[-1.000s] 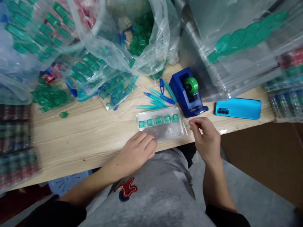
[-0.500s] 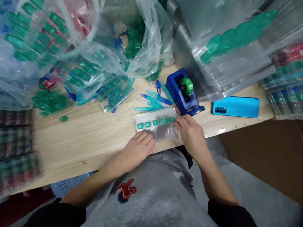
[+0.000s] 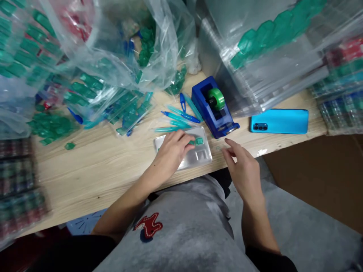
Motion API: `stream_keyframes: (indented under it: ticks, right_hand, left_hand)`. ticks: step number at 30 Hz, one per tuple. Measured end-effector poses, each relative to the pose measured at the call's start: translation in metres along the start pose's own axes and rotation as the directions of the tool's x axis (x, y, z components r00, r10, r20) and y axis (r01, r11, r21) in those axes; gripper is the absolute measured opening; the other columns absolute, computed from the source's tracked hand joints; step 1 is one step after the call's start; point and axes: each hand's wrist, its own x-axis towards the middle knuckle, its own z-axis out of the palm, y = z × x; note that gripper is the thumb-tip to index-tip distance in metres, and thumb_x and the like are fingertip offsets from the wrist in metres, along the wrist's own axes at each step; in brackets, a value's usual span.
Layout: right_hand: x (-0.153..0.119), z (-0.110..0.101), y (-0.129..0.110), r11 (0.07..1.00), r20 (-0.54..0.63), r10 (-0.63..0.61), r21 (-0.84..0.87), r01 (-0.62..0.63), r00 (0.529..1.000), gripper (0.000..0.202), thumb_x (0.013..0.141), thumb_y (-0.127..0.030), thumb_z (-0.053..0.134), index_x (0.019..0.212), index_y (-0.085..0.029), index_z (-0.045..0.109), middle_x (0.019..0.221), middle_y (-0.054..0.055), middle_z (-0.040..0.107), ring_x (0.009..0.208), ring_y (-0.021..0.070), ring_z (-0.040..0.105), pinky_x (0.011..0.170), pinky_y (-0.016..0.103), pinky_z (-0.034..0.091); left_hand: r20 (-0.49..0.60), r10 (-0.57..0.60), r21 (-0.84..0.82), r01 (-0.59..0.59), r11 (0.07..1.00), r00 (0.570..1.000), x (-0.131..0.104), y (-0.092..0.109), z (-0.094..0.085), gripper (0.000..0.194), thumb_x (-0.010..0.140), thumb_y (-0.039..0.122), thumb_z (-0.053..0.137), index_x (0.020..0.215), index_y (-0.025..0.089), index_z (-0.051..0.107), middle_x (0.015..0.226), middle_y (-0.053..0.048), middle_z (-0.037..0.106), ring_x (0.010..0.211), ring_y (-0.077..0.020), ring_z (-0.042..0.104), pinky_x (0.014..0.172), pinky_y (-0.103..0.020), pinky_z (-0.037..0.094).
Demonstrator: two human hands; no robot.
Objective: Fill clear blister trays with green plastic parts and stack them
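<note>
A shallow clear tray [image 3: 203, 154] lies near the table's front edge with small green blocks in it. One green block [image 3: 199, 141] shows plainly at its right end. My left hand [image 3: 174, 151] reaches over the tray and covers most of the row, its thumb and fingertips closed round a green block beside the visible one. To the right of the tray, my right hand [image 3: 241, 162] hovers at the table edge, thumb and index finger slightly apart, with no object clearly visible between them.
A blue tape dispenser [image 3: 215, 107] with green tape stands behind the tray. Blue and turquoise pens [image 3: 181, 117] lie to its left, a blue phone [image 3: 279, 121] to its right. Clear bags and loose green pieces [image 3: 51, 124] crowd the back left; stacked packs [image 3: 17, 181] stand at far left.
My left hand has moved up and right from the tray's front edge onto the row of blocks. My right hand has drawn away from the row's right end. The view has shifted slightly.
</note>
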Motion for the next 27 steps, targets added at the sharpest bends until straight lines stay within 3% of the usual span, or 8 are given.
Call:
stream_keyframes:
  ticks: [5, 9, 10, 12, 15, 20, 24, 27]
  right_hand:
    - [0.003, 0.005, 0.0, 0.995, -0.038, -0.087, -0.044, 0.086, 0.995, 0.02, 0.095, -0.022, 0.048, 0.103, -0.021, 0.066, 0.09, 0.008, 0.067, 0.081, 0.0227, 0.064, 0.069, 0.035, 0.051]
    - [0.002, 0.005, 0.003, 0.989, -0.028, -0.14, -0.045, 0.138, 0.99, 0.02, 0.095, -0.021, 0.048, 0.096, -0.019, 0.068, 0.087, 0.008, 0.068, 0.081, 0.023, 0.063, 0.071, 0.035, 0.051]
    - [0.001, 0.006, 0.004, 0.989, -0.019, -0.146, -0.02, 0.146, 0.989, 0.022, 0.096, -0.019, 0.046, 0.098, -0.02, 0.067, 0.09, 0.009, 0.068, 0.084, 0.023, 0.063, 0.073, 0.035, 0.052]
    - [0.0, 0.006, 0.005, 0.99, -0.002, -0.14, 0.026, 0.14, 0.99, 0.025, 0.097, -0.019, 0.043, 0.105, -0.02, 0.066, 0.095, 0.009, 0.068, 0.088, 0.0227, 0.063, 0.075, 0.035, 0.052]
    - [0.0, 0.008, 0.004, 0.992, -0.02, -0.125, 0.021, 0.126, 0.992, 0.023, 0.096, -0.023, 0.047, 0.107, -0.02, 0.067, 0.082, 0.007, 0.068, 0.078, 0.0233, 0.064, 0.071, 0.038, 0.053]
    - [0.004, 0.003, -0.003, 0.991, -0.077, -0.114, 0.065, 0.119, 0.991, 0.027, 0.093, -0.015, 0.05, 0.113, -0.025, 0.066, 0.104, 0.008, 0.068, 0.095, 0.0227, 0.066, 0.082, 0.039, 0.055]
    - [0.003, -0.004, -0.008, 0.991, -0.087, -0.09, 0.088, 0.098, 0.992, 0.021, 0.092, -0.017, 0.055, 0.107, -0.025, 0.067, 0.099, 0.006, 0.069, 0.091, 0.0208, 0.068, 0.082, 0.037, 0.056]
    - [0.002, -0.007, -0.012, 0.989, -0.088, -0.072, 0.119, 0.083, 0.993, 0.018, 0.091, -0.017, 0.056, 0.104, -0.024, 0.067, 0.094, 0.005, 0.07, 0.087, 0.0201, 0.068, 0.079, 0.036, 0.056]
  left_hand:
    - [0.022, 0.099, 0.115, -0.101, 0.988, 0.995, -0.001, 0.0, -0.006, 0.014, 0.094, 0.024, 0.053, 0.099, 0.019, 0.064, 0.093, -0.005, 0.068, 0.084, -0.0206, 0.061, 0.074, -0.035, 0.044]
    - [-0.119, 0.124, 0.11, -0.111, 0.988, 0.985, -0.021, 0.007, -0.018, 0.012, 0.094, 0.02, 0.053, 0.101, 0.016, 0.061, 0.097, -0.008, 0.068, 0.088, -0.021, 0.062, 0.076, -0.035, 0.048]
    - [-0.102, 0.112, 0.058, -0.106, 0.993, 0.988, -0.03, 0.008, -0.023, 0.012, 0.095, 0.019, 0.051, 0.102, 0.015, 0.06, 0.096, -0.007, 0.068, 0.087, -0.0193, 0.062, 0.076, -0.033, 0.05]
    - [0.062, 0.072, -0.061, -0.068, 0.996, 0.996, -0.047, 0.007, -0.03, 0.014, 0.097, 0.019, 0.047, 0.1, 0.016, 0.06, 0.09, -0.004, 0.067, 0.082, -0.0155, 0.064, 0.072, -0.028, 0.052]
    - [0.297, 0.019, -0.112, 0.015, 0.994, 0.955, -0.061, 0.002, -0.034, 0.018, 0.098, 0.025, 0.046, 0.095, 0.018, 0.062, 0.085, -0.002, 0.065, 0.079, -0.0149, 0.064, 0.069, -0.027, 0.052]
    - [0.342, 0.016, -0.147, 0.037, 0.988, 0.939, -0.055, -0.009, -0.032, 0.023, 0.099, 0.023, 0.042, 0.089, 0.017, 0.062, 0.086, -0.003, 0.064, 0.084, -0.0161, 0.062, 0.075, -0.029, 0.05]
    - [0.368, 0.061, -0.144, -0.009, 0.99, 0.928, -0.053, -0.012, -0.028, 0.024, 0.098, 0.017, 0.039, 0.084, 0.016, 0.058, 0.088, -0.003, 0.064, 0.085, -0.0164, 0.061, 0.075, -0.029, 0.05]
    - [0.3, 0.106, 0.026, -0.12, 0.992, 0.948, -0.058, -0.008, -0.021, 0.02, 0.095, 0.012, 0.042, 0.084, 0.014, 0.058, 0.085, -0.005, 0.064, 0.082, -0.0178, 0.06, 0.074, -0.031, 0.05]
